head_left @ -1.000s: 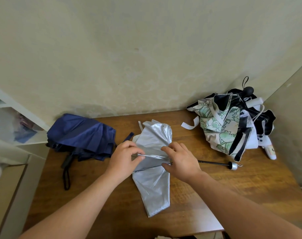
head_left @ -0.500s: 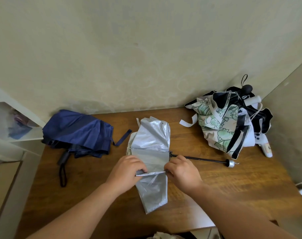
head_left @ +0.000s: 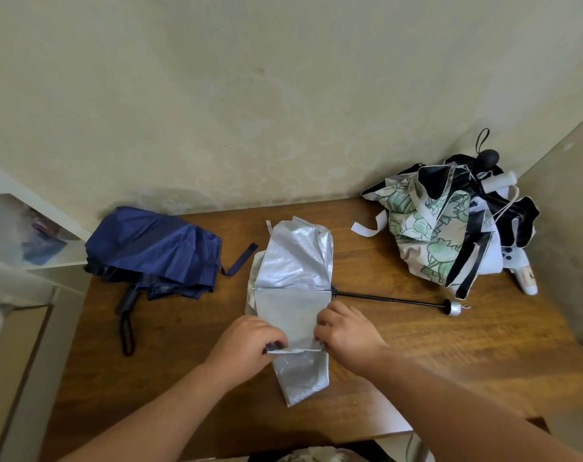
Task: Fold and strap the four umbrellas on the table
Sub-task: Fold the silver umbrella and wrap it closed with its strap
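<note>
Seemingly both hands pinch crinkly silver umbrella (head_left: pixel 293 271).

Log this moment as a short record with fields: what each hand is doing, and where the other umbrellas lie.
left hand: pinches a rib edge of the silver umbrella
right hand: pinches the same edge at its other end
silver umbrella shaft: sticks out to the right, on the table
blue umbrella: far left, unstrapped
patterned umbrella pile: far right corner

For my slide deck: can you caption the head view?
Both hands, left and right, pinch a rib of the silver umbrella on the wooden table.
</note>
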`<state>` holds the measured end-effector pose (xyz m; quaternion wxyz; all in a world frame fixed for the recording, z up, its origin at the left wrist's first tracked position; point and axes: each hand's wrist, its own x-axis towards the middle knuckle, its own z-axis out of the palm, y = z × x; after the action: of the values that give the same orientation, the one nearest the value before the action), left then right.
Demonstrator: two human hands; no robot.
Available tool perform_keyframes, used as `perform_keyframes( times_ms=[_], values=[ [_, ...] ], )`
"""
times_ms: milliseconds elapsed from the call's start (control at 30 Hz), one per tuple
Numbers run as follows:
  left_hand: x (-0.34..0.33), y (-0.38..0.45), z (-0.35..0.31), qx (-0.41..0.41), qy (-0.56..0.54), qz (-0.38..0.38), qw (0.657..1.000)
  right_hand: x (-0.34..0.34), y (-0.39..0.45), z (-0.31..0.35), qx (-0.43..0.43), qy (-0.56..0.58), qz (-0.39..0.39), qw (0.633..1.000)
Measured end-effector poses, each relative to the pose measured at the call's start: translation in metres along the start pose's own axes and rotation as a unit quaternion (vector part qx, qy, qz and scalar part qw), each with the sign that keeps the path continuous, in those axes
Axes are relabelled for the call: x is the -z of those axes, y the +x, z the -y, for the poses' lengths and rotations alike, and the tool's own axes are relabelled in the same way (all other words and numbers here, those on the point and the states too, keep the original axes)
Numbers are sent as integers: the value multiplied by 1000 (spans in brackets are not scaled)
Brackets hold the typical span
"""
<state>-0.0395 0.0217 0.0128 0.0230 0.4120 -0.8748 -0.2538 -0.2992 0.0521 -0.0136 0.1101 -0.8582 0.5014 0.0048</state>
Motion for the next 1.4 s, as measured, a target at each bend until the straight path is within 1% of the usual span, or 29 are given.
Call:
perform_keyframes(
  times_ms=[100, 200, 300, 400, 500, 567, 633, 700, 767, 867, 900, 967, 1033, 1067, 1167, 1267, 1333, 1400],
  values=[
    [-14, -8, -1, -14, 24, 23, 999, -12, -11, -2, 20, -31, 60, 997],
    [-31, -13, -1, -6, 31, 39, 999, -21, -19, -2, 13, -34, 85, 996],
    [-45, -15, -5, 8, 23, 40, 999, -24, -21, 1, -5, 7, 113, 994],
    [-53, -15, -7, 50, -16, 18, 998, -18, -20, 9, -23, 64, 134, 989],
    [-56, -18, -9, 113, -56, -5, 992, -16, -18, 18, -28, 72, 127, 989],
    [-56, -20, -9, 137, -94, -12, 986, -21, -15, 20, -42, 64, 109, 991],
    [-58, -23, -7, 134, -107, -9, 985, -27, -14, 17, -50, 46, 76, 995],
    [-60, -27, -3, 124, -107, 4, 986, -32, -15, 13, -44, 28, 59, 997],
    [-62, -30, -1, 105, -97, 39, 989, -36, -17, 11, -20, 13, 58, 998],
    [-60, -27, -2, 83, -68, 116, 987, -43, -22, 9, 2, 4, 89, 996],
    [-58, -23, -2, 79, -62, 117, 988, -46, -22, 9, 3, 2, 99, 995],
    [-55, -11, -2, 73, -44, 83, 993, -50, -21, 10, 2, -4, 109, 994],
    [-55, 6, -1, 83, -6, 48, 995, -53, -19, 12, -2, -8, 119, 993],
    [-56, 16, -1, 93, 12, 44, 995, -55, -19, 12, -6, -7, 128, 992],
    [-59, 42, -3, 96, 88, 75, 989, -53, -18, 12, -14, 16, 177, 984],
    [-60, 56, -5, 98, 151, 139, 974, -41, -8, 12, 0, 47, 218, 975],
    [-62, 59, -9, 107, 163, 150, 969, -34, 5, 11, -20, 48, 206, 977],
    [-65, 58, -12, 108, 176, 137, 969, -31, 19, 8, -57, 59, 143, 986]
  ],
)
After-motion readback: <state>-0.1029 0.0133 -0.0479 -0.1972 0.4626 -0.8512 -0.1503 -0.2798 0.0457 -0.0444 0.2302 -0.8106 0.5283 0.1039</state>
